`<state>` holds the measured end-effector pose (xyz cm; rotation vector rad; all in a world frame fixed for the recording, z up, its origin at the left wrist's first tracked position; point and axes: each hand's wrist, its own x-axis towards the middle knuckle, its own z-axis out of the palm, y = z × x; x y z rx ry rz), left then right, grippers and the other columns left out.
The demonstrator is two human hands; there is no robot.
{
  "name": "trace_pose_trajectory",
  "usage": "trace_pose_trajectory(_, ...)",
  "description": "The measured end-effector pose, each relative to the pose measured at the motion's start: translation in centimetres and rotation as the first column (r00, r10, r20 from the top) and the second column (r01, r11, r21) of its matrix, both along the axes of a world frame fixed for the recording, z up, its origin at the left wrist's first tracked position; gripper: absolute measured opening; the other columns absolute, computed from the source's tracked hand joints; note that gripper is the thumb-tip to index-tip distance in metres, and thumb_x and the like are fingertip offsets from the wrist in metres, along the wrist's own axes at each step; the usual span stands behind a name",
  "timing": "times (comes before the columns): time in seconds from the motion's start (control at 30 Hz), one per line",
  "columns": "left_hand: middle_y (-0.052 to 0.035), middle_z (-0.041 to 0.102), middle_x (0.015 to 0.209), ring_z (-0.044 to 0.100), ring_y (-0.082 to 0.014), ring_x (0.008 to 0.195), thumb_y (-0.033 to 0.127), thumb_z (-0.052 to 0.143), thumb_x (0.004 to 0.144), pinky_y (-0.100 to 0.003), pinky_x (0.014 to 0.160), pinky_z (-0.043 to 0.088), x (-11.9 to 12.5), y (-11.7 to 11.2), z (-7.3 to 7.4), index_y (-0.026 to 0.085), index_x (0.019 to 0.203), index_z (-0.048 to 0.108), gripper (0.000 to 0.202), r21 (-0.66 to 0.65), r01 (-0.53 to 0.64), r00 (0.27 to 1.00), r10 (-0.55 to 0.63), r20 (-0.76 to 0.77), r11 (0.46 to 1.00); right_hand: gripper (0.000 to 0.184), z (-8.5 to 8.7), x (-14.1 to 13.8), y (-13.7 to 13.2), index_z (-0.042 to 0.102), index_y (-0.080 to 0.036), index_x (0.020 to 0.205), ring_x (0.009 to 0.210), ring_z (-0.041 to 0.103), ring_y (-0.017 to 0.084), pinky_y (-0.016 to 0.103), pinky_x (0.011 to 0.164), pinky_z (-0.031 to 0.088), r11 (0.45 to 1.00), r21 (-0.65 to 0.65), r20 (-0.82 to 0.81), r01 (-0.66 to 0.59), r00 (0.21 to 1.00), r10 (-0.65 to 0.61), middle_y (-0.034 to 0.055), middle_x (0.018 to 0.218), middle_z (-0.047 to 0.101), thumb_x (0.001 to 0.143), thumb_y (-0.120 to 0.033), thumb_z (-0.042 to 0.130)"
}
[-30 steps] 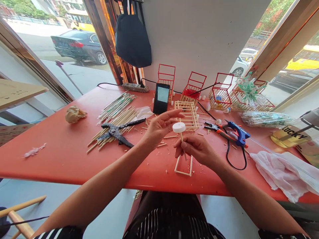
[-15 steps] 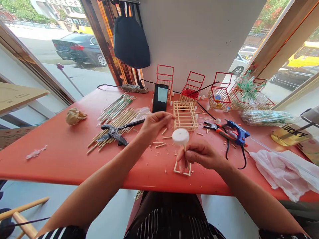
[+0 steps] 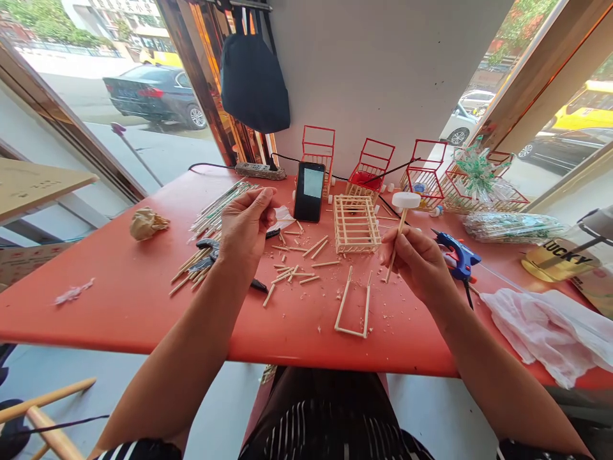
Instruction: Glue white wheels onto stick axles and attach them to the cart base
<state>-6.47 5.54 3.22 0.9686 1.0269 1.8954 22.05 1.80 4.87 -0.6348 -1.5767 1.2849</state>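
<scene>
My right hand point(image 3: 419, 259) pinches a thin wooden stick point(image 3: 396, 252) upright and slightly tilted. A white round disc point(image 3: 406, 200) sits on its top end. My left hand point(image 3: 246, 223) is raised over the sticks at the left, thumb and fingertips pressed together; whatever may be between them is too small to make out. On the table between my hands lies a three-sided stick frame point(image 3: 365, 306). Behind it stands a small crate-like frame of wooden sticks point(image 3: 357, 223). Short cut sticks point(image 3: 292, 273) are scattered beside my left forearm.
Pliers point(image 3: 208, 255) lie on a bundle of sticks at the left, partly hidden by my arm. A phone point(image 3: 309, 191) stands upright at the back. Small red-trimmed carts point(image 3: 371, 169) line the wall. A blue glue gun point(image 3: 457, 255) and white cloth point(image 3: 541, 326) lie right.
My hands have moved apart. The right one carried the stick with its disc up and to the right; the left one drew back up and left. The three-sided frame is now uncovered.
</scene>
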Motion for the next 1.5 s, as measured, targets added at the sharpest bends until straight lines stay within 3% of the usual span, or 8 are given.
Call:
trace_pose_trajectory(0.17, 0.0077, 0.038, 0.049, 0.034, -0.006, 0.043, 0.047, 0.08, 0.08, -0.022, 0.045, 0.031, -0.9, 0.0, 0.1, 0.021, 0.061, 0.052, 0.043, -0.001, -0.043, 0.996, 0.042, -0.078, 0.999, 0.027, 0.9, 2.0, 1.0, 0.069, -0.024, 0.092, 0.058, 0.052, 0.01, 0.021, 0.049, 0.04, 0.982, 0.083, -0.035, 0.17, 0.985, -0.167, -0.0026, 0.067, 0.06, 0.091, -0.051, 0.071)
trace_pose_trajectory(0.3, 0.0042, 0.06, 0.061, 0.049, -0.0074, 0.05, 0.025, 0.079, 0.076, -0.02, 0.05, 0.038, -0.9, 0.2, -0.5, 0.02, 0.075, 0.07, 0.011, 0.0, -0.115, 0.876, 0.102, -0.472, 0.993, 0.024, 1.5, 3.6, 1.8, 0.071, -0.025, 0.095, 0.062, 0.055, 0.01, 0.02, 0.05, 0.041, 0.962, 0.136, -0.05, 0.238, 0.971, -0.233, -0.0023, 0.07, 0.06, 0.091, -0.049, 0.073)
trace_pose_trajectory(0.4, 0.0006, 0.074, 0.075, 0.064, -0.0102, 0.061, 0.014, 0.071, 0.076, -0.02, 0.06, 0.047, -0.3, 0.0, -0.6, 0.02, 0.09, 0.078, 0.016, 0.011, -0.136, 0.776, 0.113, -0.621, 0.991, 0.025, 1.6, 3.9, 2.0, 0.071, -0.026, 0.095, 0.061, 0.055, 0.011, 0.022, 0.049, 0.041, 0.954, 0.145, -0.023, 0.262, 0.965, -0.261, -0.0021, 0.07, 0.06, 0.091, -0.051, 0.072)
trace_pose_trajectory(0.53, -0.0017, 0.073, 0.064, 0.064, -0.012, 0.054, 0.018, 0.071, 0.078, -0.021, 0.055, 0.05, 0.6, -0.3, -0.5, 0.018, 0.073, 0.078, 0.008, -0.074, -0.092, 0.86, 0.042, -0.508, 0.993, 0.021, 1.9, 4.1, 1.8, 0.073, -0.027, 0.094, 0.061, 0.053, 0.01, 0.023, 0.05, 0.04, 0.944, 0.16, -0.075, 0.288, 0.957, -0.279, -0.0022, 0.069, 0.058, 0.091, -0.048, 0.073)
trace_pose_trajectory(0.7, -0.0035, 0.071, 0.061, 0.065, -0.0129, 0.055, 0.021, 0.081, 0.07, -0.021, 0.051, 0.051, 1.0, -0.4, -0.9, 0.016, 0.07, 0.076, 0.007, -0.164, 0.032, 0.955, -0.079, -0.284, 0.986, 0.017, 2.6, 5.1, 1.8, 0.074, -0.026, 0.092, 0.064, 0.055, 0.013, 0.027, 0.054, 0.041, 0.914, 0.196, -0.126, 0.356, 0.933, -0.337, 0.0, 0.069, 0.06, 0.091, -0.043, 0.074)
trace_pose_trajectory(0.9, -0.0014, 0.065, 0.059, 0.057, -0.0084, 0.05, 0.024, 0.083, 0.063, -0.016, 0.044, 0.043, 1.5, -0.5, -1.0, 0.015, 0.069, 0.072, 0.016, -0.209, 0.145, 0.952, -0.194, -0.235, 0.967, 0.016, 3.2, 5.7, 1.9, 0.074, -0.024, 0.09, 0.056, 0.046, 0.012, 0.031, 0.053, 0.035, 0.863, 0.232, -0.189, 0.45, 0.891, -0.413, 0.0002, 0.066, 0.059, 0.09, -0.041, 0.075)
trace_pose_trajectory(1.3, 0.0018, 0.054, 0.052, 0.047, -0.0071, 0.046, 0.018, 0.067, 0.064, -0.017, 0.044, 0.036, 2.6, -0.7, -1.0, 0.017, 0.057, 0.058, 0.011, -0.191, 0.167, 0.951, -0.209, -0.226, 0.967, 0.02, 3.5, 5.4, 1.5, 0.072, -0.024, 0.089, 0.06, 0.05, 0.013, 0.03, 0.051, 0.034, 0.862, 0.236, -0.151, 0.449, 0.893, -0.424, 0.0005, 0.066, 0.059, 0.088, -0.044, 0.076)
trace_pose_trajectory(1.5, 0.0007, 0.057, 0.053, 0.05, -0.0075, 0.048, 0.028, 0.079, 0.071, -0.018, 0.046, 0.039, 2.1, -0.7, -1.2, 0.017, 0.061, 0.061, 0.023, -0.134, 0.206, 0.952, -0.23, -0.201, 0.969, 0.016, 3.1, 5.3, 1.6, 0.073, -0.026, 0.092, 0.06, 0.051, 0.012, 0.029, 0.054, 0.039, 0.88, 0.252, -0.109, 0.402, 0.916, -0.387, -0.0002, 0.07, 0.06, 0.093, -0.042, 0.07)
